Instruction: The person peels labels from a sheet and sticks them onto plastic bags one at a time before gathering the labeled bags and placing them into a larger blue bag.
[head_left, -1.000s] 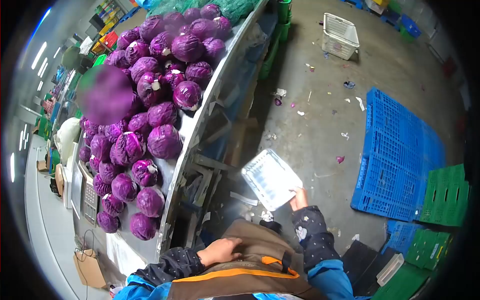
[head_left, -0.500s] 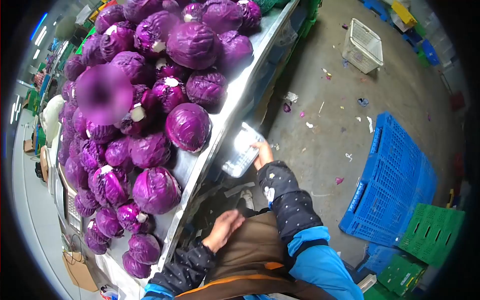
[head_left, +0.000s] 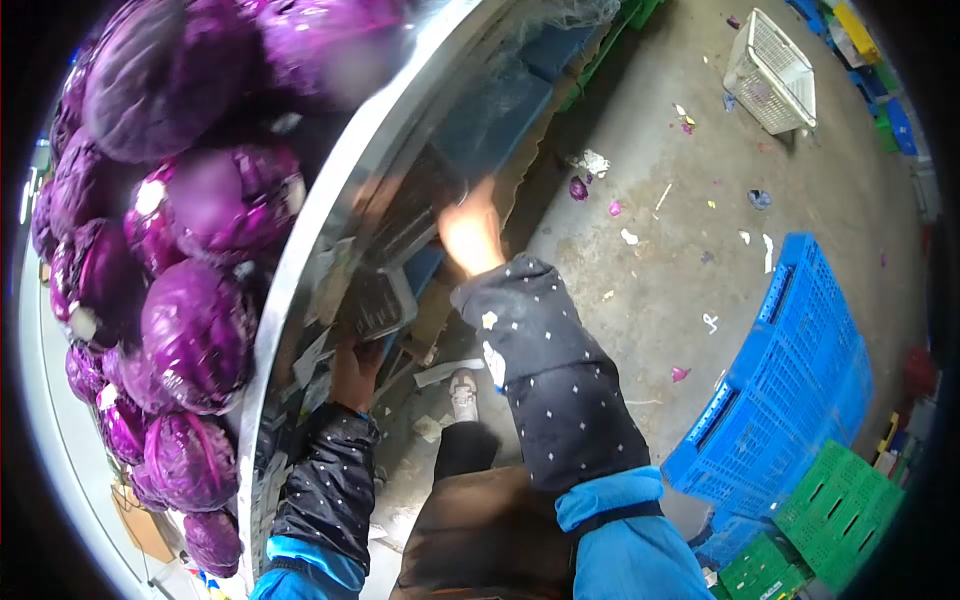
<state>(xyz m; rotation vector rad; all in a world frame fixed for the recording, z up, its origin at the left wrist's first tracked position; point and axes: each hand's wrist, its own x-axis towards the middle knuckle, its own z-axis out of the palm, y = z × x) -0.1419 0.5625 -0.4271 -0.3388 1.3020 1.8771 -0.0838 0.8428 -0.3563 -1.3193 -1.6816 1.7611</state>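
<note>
1 tray (head_left: 386, 304) held in left hand (head_left: 356, 374). Right hand (head_left: 471, 232) seen at tray's 2 o'clock; fingers blurred, grip cannot be told. At least 10 cabbages (head_left: 198, 335) counted, 9 o'clock.

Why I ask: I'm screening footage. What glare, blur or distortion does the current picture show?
Head view: black, curved corners and bowed table edge; head view: right hand washed out and blurred; head view: round smudge softening one cabbage; head view: left hand dim in shade.

Cabbages (head_left: 200, 335) lie heaped on the table (head_left: 325, 185) at left. To its right, a basket (head_left: 765, 80) stands on the floor (head_left: 640, 250), beyond a pallet (head_left: 785, 370).
</note>
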